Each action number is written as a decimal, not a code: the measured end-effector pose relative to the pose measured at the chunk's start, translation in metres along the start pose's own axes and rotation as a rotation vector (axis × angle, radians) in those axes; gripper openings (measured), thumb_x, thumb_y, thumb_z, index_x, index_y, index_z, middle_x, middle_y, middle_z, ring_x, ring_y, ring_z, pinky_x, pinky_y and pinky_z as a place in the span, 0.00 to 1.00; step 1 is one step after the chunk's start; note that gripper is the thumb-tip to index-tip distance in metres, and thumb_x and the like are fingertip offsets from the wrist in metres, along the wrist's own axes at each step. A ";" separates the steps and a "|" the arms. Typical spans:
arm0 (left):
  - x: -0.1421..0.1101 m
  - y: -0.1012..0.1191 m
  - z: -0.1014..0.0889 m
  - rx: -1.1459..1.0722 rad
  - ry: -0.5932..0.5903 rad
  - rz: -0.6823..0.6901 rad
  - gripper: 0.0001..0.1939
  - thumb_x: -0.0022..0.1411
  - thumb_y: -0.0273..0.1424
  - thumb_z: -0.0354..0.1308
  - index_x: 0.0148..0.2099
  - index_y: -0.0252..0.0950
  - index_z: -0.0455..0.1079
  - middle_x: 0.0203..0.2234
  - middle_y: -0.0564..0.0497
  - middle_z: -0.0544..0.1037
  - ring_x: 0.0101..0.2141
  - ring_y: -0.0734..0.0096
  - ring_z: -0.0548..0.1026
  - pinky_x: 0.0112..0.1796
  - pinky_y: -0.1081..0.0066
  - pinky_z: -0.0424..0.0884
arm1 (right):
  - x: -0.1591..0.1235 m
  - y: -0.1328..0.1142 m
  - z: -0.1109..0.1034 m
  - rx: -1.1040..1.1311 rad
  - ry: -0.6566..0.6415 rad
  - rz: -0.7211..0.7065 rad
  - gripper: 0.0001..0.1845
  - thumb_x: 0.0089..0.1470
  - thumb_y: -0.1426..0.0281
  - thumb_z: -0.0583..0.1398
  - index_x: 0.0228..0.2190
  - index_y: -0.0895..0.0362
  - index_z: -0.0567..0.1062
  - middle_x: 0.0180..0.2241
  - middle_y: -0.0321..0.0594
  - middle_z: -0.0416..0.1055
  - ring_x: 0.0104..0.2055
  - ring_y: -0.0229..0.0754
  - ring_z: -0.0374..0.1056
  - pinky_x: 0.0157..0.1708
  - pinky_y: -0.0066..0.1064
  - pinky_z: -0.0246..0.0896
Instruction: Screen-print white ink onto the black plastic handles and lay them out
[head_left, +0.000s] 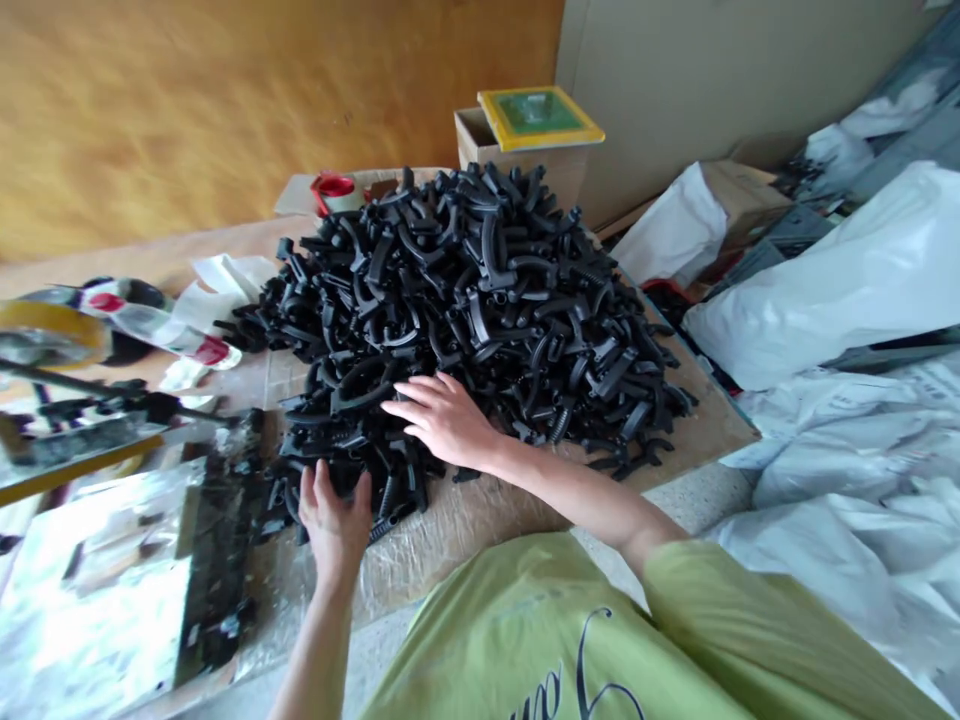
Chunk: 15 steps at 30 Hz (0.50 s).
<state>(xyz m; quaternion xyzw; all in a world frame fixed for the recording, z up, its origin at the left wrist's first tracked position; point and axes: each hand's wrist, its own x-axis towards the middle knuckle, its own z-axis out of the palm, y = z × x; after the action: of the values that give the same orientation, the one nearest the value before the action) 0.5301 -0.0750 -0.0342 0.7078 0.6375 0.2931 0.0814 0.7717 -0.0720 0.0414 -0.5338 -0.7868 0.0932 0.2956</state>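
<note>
**Black parts (480, 290) piled high on the table (465, 510)**

An orange-brown panel (262, 100) stands behind the table, whose near edge is covered with clear film. White sacks (840, 270) lie to the right of it, one over another. The black parts, many of them curved, form a broad heap across the middle of the tabletop, with a lower, flatter spread at its near left side. On the left sits a shiny metal plate (97, 600). Behind the heap, a cardboard box (525, 170) carries a yellow-framed green board (540, 112).

The right hand (450, 420) lies over the near side of the heap, fingers spread and fairly straight. The left hand (334, 510) is at the lower spread, its thumb well apart from its loosely curved fingers. Neither shows a part gripped; how firmly the fingertips touch the pile I cannot tell.

A clear bottle (157, 325) with a red cap lies left of the heap.
</note>
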 end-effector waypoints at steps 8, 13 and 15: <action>-0.069 0.072 0.037 -0.109 -0.305 0.521 0.29 0.63 0.31 0.52 0.65 0.44 0.54 0.64 0.43 0.57 0.64 0.54 0.53 0.59 0.49 0.57 | -0.277 0.079 -0.033 -0.293 0.156 0.763 0.17 0.57 0.75 0.52 0.45 0.55 0.75 0.42 0.44 0.74 0.46 0.48 0.65 0.49 0.42 0.60; -0.082 0.102 0.090 -0.046 -0.569 0.735 0.29 0.60 0.29 0.54 0.64 0.41 0.57 0.64 0.43 0.56 0.64 0.53 0.52 0.59 0.51 0.58 | -0.311 0.087 -0.028 -0.469 -0.020 0.849 0.28 0.51 0.76 0.54 0.55 0.55 0.68 0.51 0.47 0.68 0.53 0.52 0.60 0.48 0.43 0.59; -0.080 0.112 0.105 0.012 -0.624 0.782 0.33 0.58 0.28 0.57 0.65 0.42 0.57 0.65 0.43 0.54 0.64 0.51 0.52 0.59 0.50 0.57 | -0.300 0.085 -0.020 -0.518 -0.086 0.831 0.31 0.50 0.75 0.55 0.57 0.56 0.65 0.54 0.50 0.65 0.55 0.55 0.58 0.48 0.45 0.58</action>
<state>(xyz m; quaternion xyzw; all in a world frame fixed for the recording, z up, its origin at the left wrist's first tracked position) 0.6790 -0.1432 -0.0896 0.9483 0.2712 0.0726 0.1481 0.9260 -0.3089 -0.0913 -0.8542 -0.5160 0.0265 0.0580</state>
